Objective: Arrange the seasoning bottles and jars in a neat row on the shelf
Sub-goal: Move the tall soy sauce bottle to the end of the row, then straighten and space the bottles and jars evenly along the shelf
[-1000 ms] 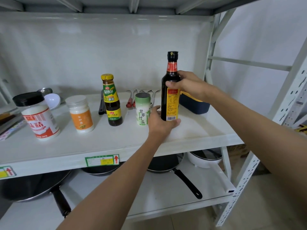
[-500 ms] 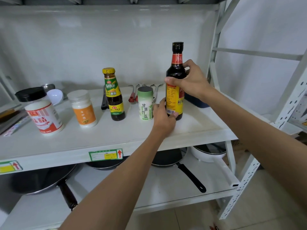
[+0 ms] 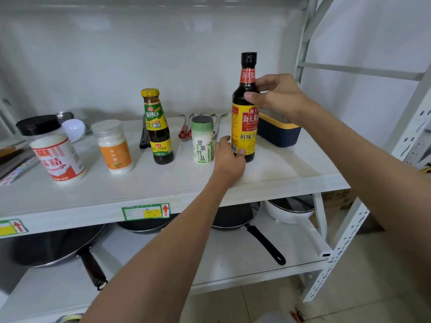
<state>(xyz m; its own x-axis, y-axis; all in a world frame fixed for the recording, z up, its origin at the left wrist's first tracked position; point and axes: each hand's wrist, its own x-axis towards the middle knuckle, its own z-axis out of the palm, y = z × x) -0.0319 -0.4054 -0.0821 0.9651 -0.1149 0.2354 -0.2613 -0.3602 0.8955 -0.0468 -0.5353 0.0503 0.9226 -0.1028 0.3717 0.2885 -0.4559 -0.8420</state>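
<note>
Where the white shelf [image 3: 268, 180] ends the row of jars, tall soy sauce bottle [image 3: 244, 117] stands upright, cap up, long axis vertical, right hand [image 3: 277, 99] curled loosely round its shoulder, left hand [image 3: 229, 157] pinching its base, green-capped salt jar [image 3: 202, 142] just beside.

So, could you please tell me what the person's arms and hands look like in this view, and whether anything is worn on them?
Both forearms are bare up to the frame edge. The left hand and right hand show no gloves, rings, watch or bracelets, and no sleeves are visible.
</note>
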